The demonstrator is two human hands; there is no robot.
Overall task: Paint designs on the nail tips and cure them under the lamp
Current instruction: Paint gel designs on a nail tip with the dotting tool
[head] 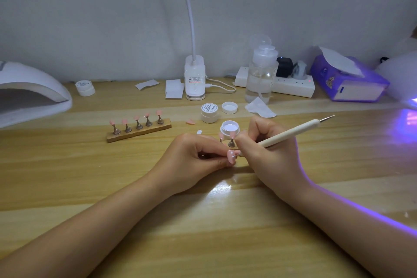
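Left hand pinches a pink nail tip — right hand grips the dotting pen; an open gel pot and small stands sit just behind.

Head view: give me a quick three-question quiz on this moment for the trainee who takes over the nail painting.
1. True or false: the right hand holds the dotting pen with its lower end at the pink nail tip that the left hand pinches.
2. How many nail tips stand on the wooden holder strip? A) three B) five C) seven
3. Fill in: the open jar just beyond the hands holds ____ gel.

Key
1. True.
2. B: five, each on its own small metal stand.
3. White; its lid lies upturned behind it, beside a closed jar.
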